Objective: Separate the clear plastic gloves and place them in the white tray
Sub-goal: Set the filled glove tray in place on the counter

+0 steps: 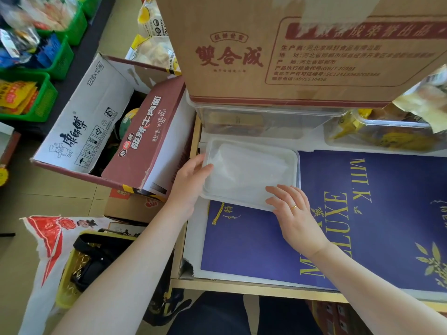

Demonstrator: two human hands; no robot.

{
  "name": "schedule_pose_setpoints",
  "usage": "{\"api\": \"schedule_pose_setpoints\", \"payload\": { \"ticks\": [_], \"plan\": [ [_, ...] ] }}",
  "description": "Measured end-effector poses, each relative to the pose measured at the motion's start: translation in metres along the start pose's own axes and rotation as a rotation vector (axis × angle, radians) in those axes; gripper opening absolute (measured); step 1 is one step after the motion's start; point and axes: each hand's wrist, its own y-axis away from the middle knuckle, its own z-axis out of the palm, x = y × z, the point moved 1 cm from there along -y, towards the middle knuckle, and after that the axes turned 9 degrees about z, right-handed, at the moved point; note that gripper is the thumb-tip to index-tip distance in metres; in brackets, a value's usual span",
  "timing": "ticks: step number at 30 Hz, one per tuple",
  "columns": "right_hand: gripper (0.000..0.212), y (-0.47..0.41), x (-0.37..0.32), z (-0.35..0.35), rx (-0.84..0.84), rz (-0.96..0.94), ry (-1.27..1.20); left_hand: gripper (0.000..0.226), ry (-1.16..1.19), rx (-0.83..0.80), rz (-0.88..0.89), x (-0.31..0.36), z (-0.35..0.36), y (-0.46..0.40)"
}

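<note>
Lying flat inside the white tray (251, 151), a layer of clear plastic gloves (244, 170) is seen; single gloves cannot be told apart through the glare. The tray is set on the work surface, its near edge overlapping a dark blue printed sheet (266, 240) marked "MILK DELUXE" in gold.

The tray's left rim is held by the left hand (187, 184): the thumb is hooked over the rim into the tray, the fingers are curled behind the outer wall. The right hand (294, 211) is laid on the near right corner of the tray, fingers spread and nearly straight, fingertips resting on the gloves just inside the rim. Nothing is pinched by this hand. A gold ring (293, 207) is worn on one finger.

Behind the tray, a clear plastic container (254, 122) is noted, with a brown cardboard box (278, 52) stacked on it. To the right, a second clear tub (387, 134) holding yellow packets is recorded. Left of the table, an open noodle carton (101, 126) is placed on the floor, and green baskets (46, 97) of snack packets are seen further left.
</note>
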Motion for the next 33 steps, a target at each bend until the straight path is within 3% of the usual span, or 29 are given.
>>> {"api": "schedule_pose_setpoints", "payload": {
  "ticks": [5, 8, 11, 16, 18, 21, 24, 27, 33],
  "plan": [
    [0.054, 0.001, 0.003, 0.003, 0.016, -0.041, 0.016, 0.025, -0.080, -0.012, 0.001, 0.000, 0.002, -0.001],
    [0.048, 0.000, 0.005, 0.002, 0.029, -0.059, 0.043, 0.009, -0.310, 0.096, 0.088, -0.009, -0.003, -0.003],
    [0.039, -0.002, 0.002, 0.002, 0.034, -0.079, 0.065, 0.019, -0.535, 0.216, 0.170, -0.016, -0.002, 0.000],
    [0.016, -0.005, -0.001, -0.005, -0.107, -0.046, -0.017, 0.018, -0.379, 0.351, 0.153, -0.013, -0.001, 0.003],
    [0.018, -0.012, 0.000, -0.011, -0.086, 0.122, -0.192, 0.010, -0.422, 0.344, 0.163, -0.013, -0.001, 0.003],
    [0.029, -0.026, 0.004, -0.015, -0.002, 0.564, -0.407, 0.009, -0.415, 0.351, 0.143, -0.011, -0.002, 0.001],
    [0.045, -0.047, 0.006, -0.018, -0.078, 0.963, -0.655, 0.020, -0.386, 0.327, 0.059, -0.012, -0.004, -0.005],
    [0.025, -0.060, 0.012, -0.016, -0.080, 1.100, -0.702, 0.028, -0.386, 0.293, 0.011, -0.012, -0.002, -0.010],
    [0.013, -0.084, 0.024, -0.017, -0.086, 1.237, -0.669, 0.019, -0.373, 0.153, -0.181, -0.002, -0.005, -0.029]
  ]
}}
